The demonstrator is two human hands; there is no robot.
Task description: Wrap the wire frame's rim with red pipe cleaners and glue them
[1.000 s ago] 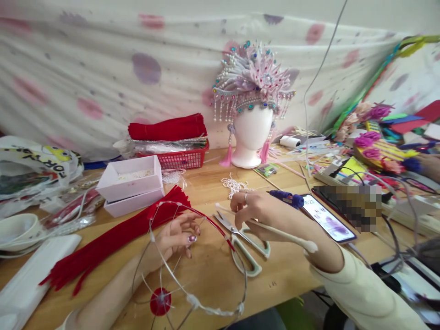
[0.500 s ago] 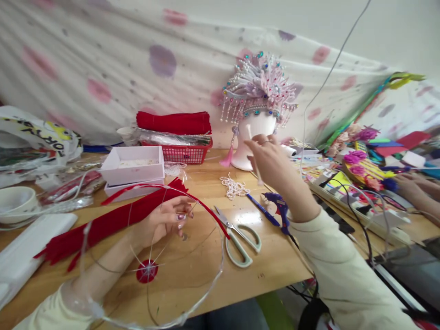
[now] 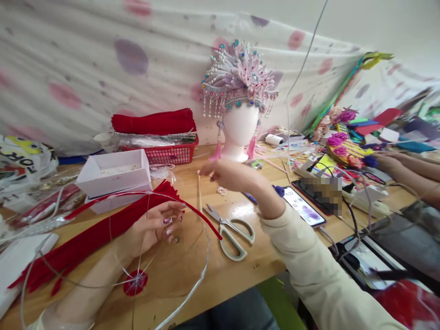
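On the light wooden table point(image 3: 240, 284), a round silver wire frame point(image 3: 202, 270), partly wrapped in red, lies nearest, and the left hand point(image 3: 154, 229) curls its fingers onto the red rim. Beyond the white-handled scissors point(image 3: 230, 229), the right hand point(image 3: 227, 176) pinches a thin pale stick point(image 3: 200, 195) that hangs downward, in front of a white mannequin head point(image 3: 239, 133).

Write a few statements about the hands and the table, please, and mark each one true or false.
1. The left hand holds a wire hoop partly wrapped in red. True.
2. The scissors are in the right hand. False: they lie on the table; that hand pinches a thin pale stick.
3. The headdress sits on a white mannequin head. True.
4. The basket is blue. False: it is red.
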